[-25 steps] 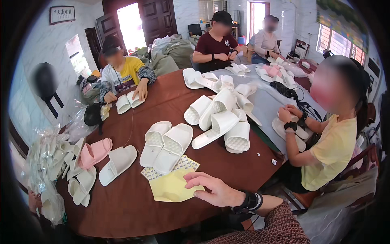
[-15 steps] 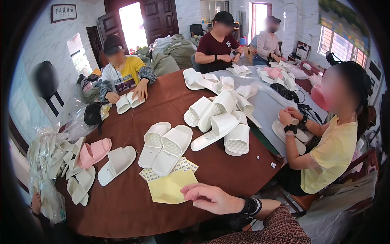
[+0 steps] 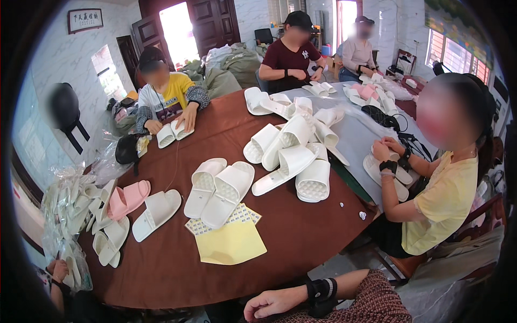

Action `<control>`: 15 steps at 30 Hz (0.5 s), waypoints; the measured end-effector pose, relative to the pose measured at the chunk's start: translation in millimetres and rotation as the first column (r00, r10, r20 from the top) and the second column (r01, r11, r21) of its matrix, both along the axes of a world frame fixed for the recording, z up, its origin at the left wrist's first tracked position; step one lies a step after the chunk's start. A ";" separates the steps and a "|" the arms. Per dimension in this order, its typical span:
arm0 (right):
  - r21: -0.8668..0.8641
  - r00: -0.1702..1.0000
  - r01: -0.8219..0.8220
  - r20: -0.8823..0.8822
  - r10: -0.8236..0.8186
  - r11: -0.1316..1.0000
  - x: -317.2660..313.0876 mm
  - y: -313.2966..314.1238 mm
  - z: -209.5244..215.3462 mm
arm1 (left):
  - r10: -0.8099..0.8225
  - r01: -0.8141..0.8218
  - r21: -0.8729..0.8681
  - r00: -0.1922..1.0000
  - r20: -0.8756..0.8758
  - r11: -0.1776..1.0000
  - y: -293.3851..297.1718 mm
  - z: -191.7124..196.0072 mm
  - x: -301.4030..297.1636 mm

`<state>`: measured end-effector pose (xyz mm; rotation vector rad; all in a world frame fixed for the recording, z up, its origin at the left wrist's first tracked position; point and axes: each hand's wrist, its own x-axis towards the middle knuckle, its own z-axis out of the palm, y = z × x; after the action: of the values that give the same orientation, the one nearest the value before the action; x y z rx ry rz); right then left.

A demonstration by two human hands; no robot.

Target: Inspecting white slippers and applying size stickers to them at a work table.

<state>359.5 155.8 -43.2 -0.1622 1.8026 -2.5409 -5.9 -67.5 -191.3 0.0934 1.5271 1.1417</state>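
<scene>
My right hand (image 3: 276, 303) hangs low at the front edge of the brown-covered table (image 3: 301, 242), its fingers loosely bent and nothing visible in them. A black band circles that wrist, below a brown patterned sleeve. Nearest to it on the table lies a yellow sheet (image 3: 230, 248), over a sheet of small printed stickers (image 3: 249, 214). A pair of white slippers (image 3: 229, 196) rests partly on the sticker sheet. Left of the pair are a single white slipper (image 3: 156, 215) and a pink slipper (image 3: 128, 200). My left hand is out of view.
White slippers (image 3: 293, 142) are heaped mid-table. At the left edge a co-worker's hand (image 3: 58, 267) touches a clear bag of slippers (image 3: 63, 212). Other co-workers handle slippers opposite and at the right. Small white bits (image 3: 362, 215) lie near the right table edge.
My right hand has drawn back from the yellow sheet, down toward the lower edge of the view. The sheet's near corner now shows uncovered. The nearby slippers stay in place.
</scene>
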 end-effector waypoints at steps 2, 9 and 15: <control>-0.015 0.998 -0.050 0.042 0.051 0.999 -1.2 -2.5 -15.7 | 0.003 -0.004 0.022 1.000 0.009 1.000 14.4 -4.0 -6.0; -0.041 0.949 -0.056 0.307 0.066 0.998 -6.4 -9.8 -108.5 | -0.008 0.003 0.104 0.999 0.047 0.995 80.7 -23.3 -30.8; 0.175 0.998 0.012 0.058 -0.023 0.984 -31.4 -46.2 -160.4 | 0.016 -0.030 0.152 0.996 0.089 0.988 116.6 -38.8 -49.3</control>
<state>328.1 109.6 -203.6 -0.0665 2.0001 -2.3553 -55.2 49.1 -230.1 0.1282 1.3651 1.2651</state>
